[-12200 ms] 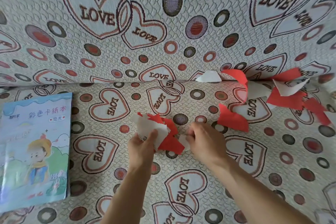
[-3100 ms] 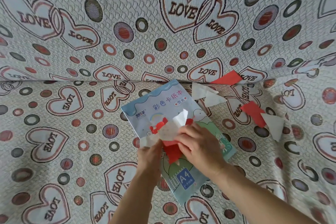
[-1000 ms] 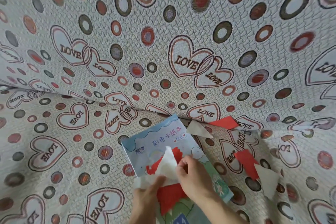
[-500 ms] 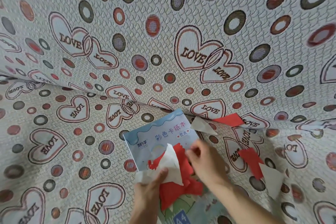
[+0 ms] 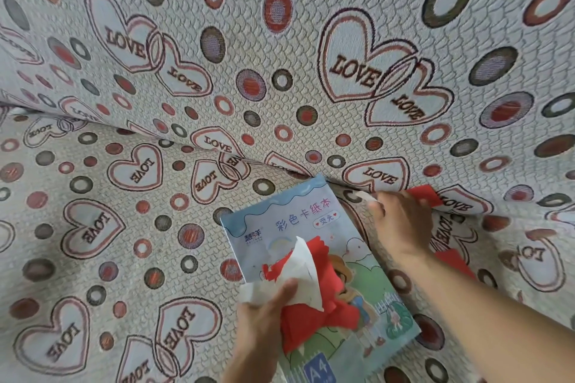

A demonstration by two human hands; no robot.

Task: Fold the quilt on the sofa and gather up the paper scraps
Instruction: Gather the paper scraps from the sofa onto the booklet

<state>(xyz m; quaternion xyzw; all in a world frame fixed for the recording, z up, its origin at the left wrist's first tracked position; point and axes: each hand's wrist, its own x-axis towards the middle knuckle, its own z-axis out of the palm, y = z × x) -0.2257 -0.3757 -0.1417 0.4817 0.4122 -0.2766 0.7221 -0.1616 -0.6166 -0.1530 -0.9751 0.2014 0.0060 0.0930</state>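
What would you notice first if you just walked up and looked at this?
The sofa cover, full of LOVE hearts and rings, fills nearly everything. Low in the middle, the left hand pins a bunch of red and white paper scraps on a blue paper pad; the right hand reaches behind it.

Two hands are in view: the left hand (image 5: 264,305) near, the right hand (image 5: 401,221) farther right. One paper pad (image 5: 311,227) lies on the sofa (image 5: 93,227). One bunch of red and white scraps (image 5: 308,283) sits on it. Loose scraps: one white (image 5: 364,196), probably two red (image 5: 426,194) (image 5: 454,261), partly hidden.
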